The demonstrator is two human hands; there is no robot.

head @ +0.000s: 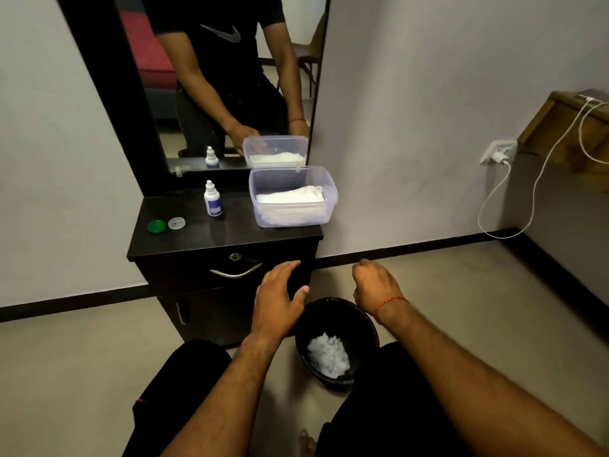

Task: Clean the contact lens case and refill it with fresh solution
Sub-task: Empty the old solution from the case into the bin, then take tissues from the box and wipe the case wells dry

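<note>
A green cap [156, 226] and a clear cap [177, 223] lie side by side on the left of the black dresser top [204, 239]. Behind them stands a small white solution bottle [212, 199] with a blue label. My left hand [276, 298] hovers open, fingers spread, in front of the drawer and over the left rim of a black bin [365, 328]. Over the bin's right rim, my right hand [374, 285] is curled into a loose fist seen from the back, and nothing shows in it. Crumpled white tissue [328, 354] lies inside the bin.
A clear plastic box of white tissues [293, 196] sits at the dresser's right, against the mirror [230, 77]. The drawer has a metal handle [235, 273]. My knees flank the bin on the floor. A charger cable [504, 206] hangs from a wall socket on the right.
</note>
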